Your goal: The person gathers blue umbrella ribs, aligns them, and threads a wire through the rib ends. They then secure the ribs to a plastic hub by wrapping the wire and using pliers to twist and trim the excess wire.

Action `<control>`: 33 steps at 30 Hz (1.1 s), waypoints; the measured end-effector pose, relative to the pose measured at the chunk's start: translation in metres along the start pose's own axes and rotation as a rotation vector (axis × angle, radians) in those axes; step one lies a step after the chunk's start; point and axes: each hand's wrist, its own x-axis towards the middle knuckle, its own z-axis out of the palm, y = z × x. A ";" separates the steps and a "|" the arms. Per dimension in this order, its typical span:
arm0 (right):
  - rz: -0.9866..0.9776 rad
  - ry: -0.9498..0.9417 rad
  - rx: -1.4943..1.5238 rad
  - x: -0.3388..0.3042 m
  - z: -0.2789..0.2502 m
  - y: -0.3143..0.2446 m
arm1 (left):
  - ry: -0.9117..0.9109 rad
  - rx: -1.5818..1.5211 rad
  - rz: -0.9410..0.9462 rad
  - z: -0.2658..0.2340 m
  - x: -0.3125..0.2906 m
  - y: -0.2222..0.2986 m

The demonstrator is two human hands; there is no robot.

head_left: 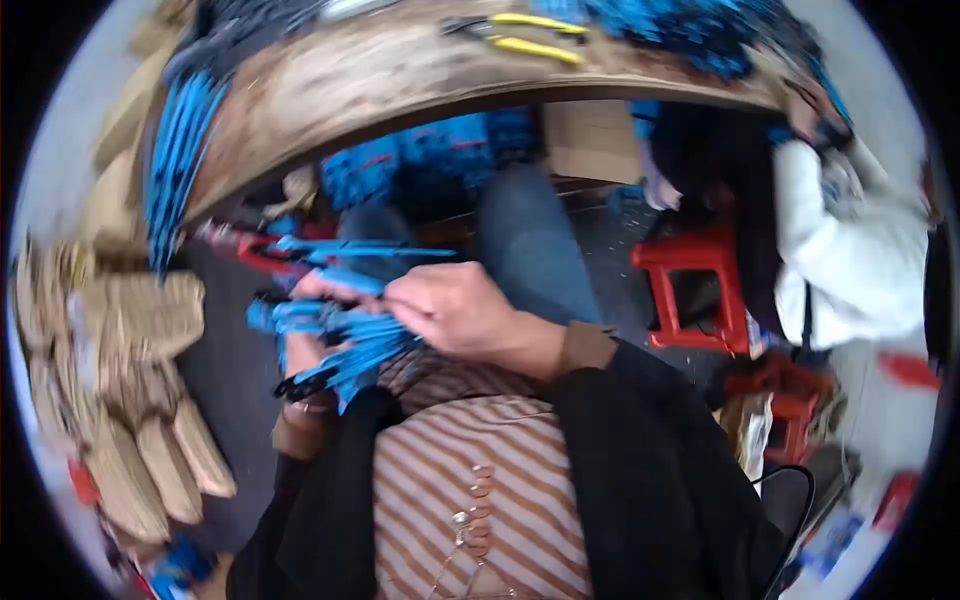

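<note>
My left hand is closed around a bundle of thin blue strips with dark ends, held above my lap. The strips fan out past my fingers on both sides, and their exact kind is not clear. My right hand, fingers pinched together, meets the bundle from the right and grips the end of one of the blue strips. The fingertips are blurred. A red thing, blurred, lies just beyond my left hand; I cannot make out what it is.
Pliers with yellow handles lie on the worn wooden table. More blue strips hang over its left edge. Brown paper packages are stacked at left. A red stool stands at right, near a person in a white top.
</note>
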 end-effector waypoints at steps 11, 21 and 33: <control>-0.106 -0.109 0.065 0.011 0.012 -0.025 | 0.127 0.094 0.025 0.006 -0.027 0.011; -0.204 -0.145 -0.009 0.031 0.017 0.000 | 0.101 0.230 -0.016 0.002 -0.004 0.017; -0.075 -0.198 0.133 0.042 0.024 0.012 | 0.132 0.209 -0.005 0.003 0.008 0.011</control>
